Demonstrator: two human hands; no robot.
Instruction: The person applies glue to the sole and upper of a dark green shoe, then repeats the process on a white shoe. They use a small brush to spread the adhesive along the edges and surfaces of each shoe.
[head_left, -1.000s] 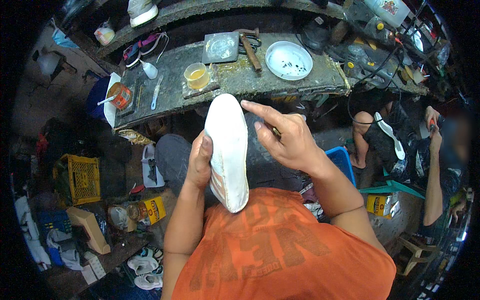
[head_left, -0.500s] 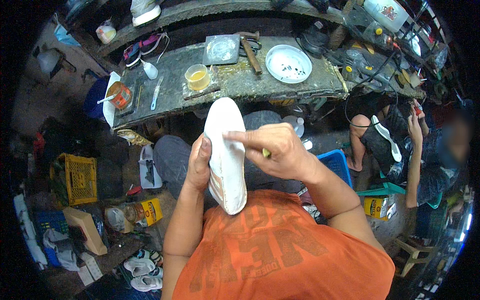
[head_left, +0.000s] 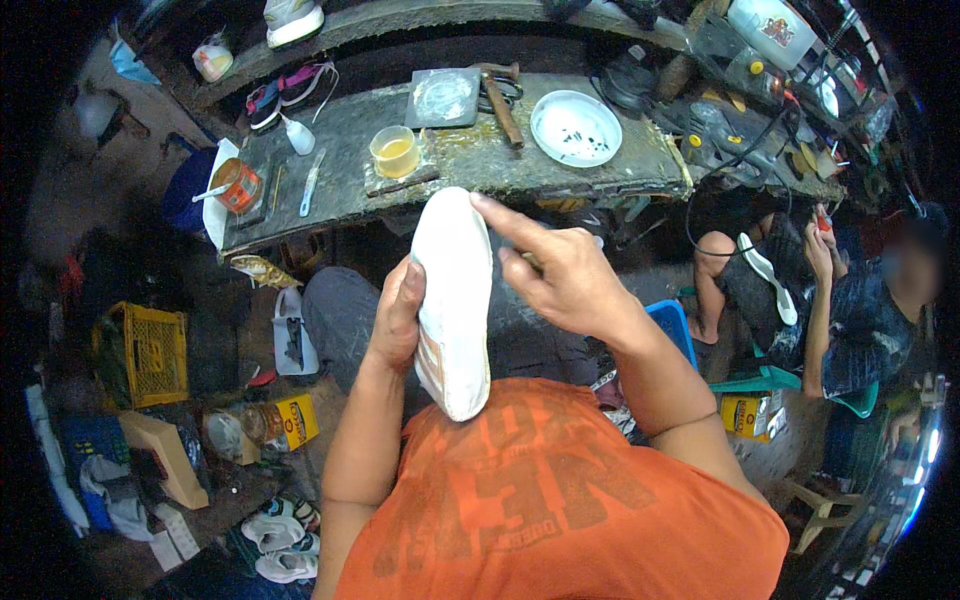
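Observation:
My left hand (head_left: 398, 315) grips a white shoe (head_left: 450, 310) by its left side, toe upward and bottom facing me. The extended index finger of my right hand (head_left: 560, 275) touches the toe's upper right edge; the other fingers curl around something small that I cannot make out. Above the shoe, on the worn bench (head_left: 330, 225), stand a cup of yellowish liquid (head_left: 395, 157) and a white round dish (head_left: 575, 128). A hammer (head_left: 502, 110) lies beside a grey slab (head_left: 442, 98), and a brush (head_left: 310, 190) lies near an orange can (head_left: 240, 186).
A co-worker (head_left: 860, 310) sits at the right, hands raised around a red object, near a white sole (head_left: 765, 280). A blue basket (head_left: 675, 335) is beside my right forearm. A yellow crate (head_left: 140, 355), cardboard boxes and several shoes (head_left: 285, 560) lie to the left.
My right index finger went from the toe's edge down to the middle of the bottom, then back up to the toe. The co-worker's hands have risen and moved left.

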